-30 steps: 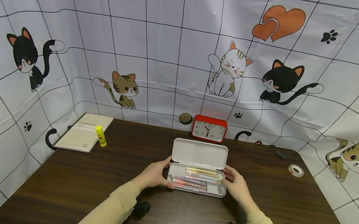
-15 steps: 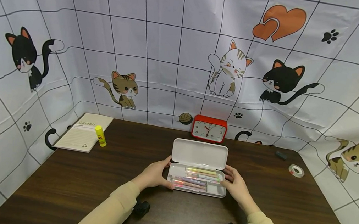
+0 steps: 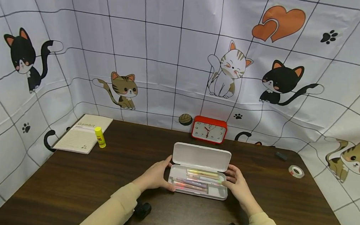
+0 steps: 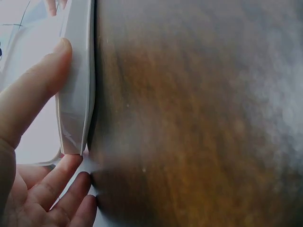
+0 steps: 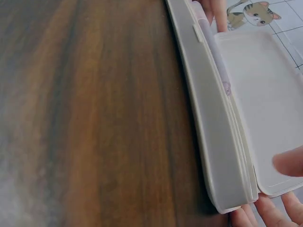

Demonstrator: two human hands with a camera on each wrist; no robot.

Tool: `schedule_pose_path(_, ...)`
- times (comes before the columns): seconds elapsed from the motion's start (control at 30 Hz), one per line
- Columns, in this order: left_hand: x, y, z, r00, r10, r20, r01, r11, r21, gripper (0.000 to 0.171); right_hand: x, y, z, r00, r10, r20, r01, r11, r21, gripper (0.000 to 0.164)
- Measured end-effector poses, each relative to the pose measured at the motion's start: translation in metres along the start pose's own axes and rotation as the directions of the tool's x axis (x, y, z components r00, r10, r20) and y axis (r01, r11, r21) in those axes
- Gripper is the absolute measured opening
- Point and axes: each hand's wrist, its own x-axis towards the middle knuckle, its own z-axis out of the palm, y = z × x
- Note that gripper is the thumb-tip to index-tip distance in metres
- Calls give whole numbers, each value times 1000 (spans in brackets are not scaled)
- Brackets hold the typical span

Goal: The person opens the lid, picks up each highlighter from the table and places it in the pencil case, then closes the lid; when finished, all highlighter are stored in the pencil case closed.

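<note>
A white pencil case (image 3: 216,191) lies open on the dark wooden table, its lid (image 3: 201,156) raised at the back. Several pens (image 3: 198,180), yellow, purple and pink, lie inside it. My left hand (image 3: 155,174) holds the case's left end; in the left wrist view its thumb (image 4: 40,78) lies on the front wall and the fingers (image 4: 54,187) are at the end. My right hand (image 3: 238,185) holds the right end, with fingertips (image 5: 270,213) touching the case's corner near the hinge in the right wrist view.
Behind the case stands a red clock (image 3: 209,129). A notepad (image 3: 81,134) and a yellow glue stick (image 3: 100,137) are at the back left. At the back right lie a tape roll (image 3: 296,171) and a small dark block (image 3: 281,156). A cat-printed curtain (image 3: 172,54) surrounds the table.
The lid's top edge has come slightly lower and toward me, and its right end has shifted a little right. Both hands stay at the case's ends with almost no movement.
</note>
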Motion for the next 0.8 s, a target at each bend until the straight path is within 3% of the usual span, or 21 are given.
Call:
schedule_pose_path(0.17, 0, -2, 1, 1000, 7, -23, -7, 1000, -15, 117, -1, 0, 1, 1000, 9, 2, -9, 999, 51, 57)
schedule_pose_path(0.37, -1, -3, 2, 1000, -10, -16, 9, 999, -45, 114, -3, -3, 1, 999, 47, -1, -47, 985, 169, 61)
schedule_pose_path(0.8, -4, 0, 1, 999, 30, -37, -33, 996, -81, 114, -3, -7, -1, 997, 72, -18, -67, 979, 192, 70)
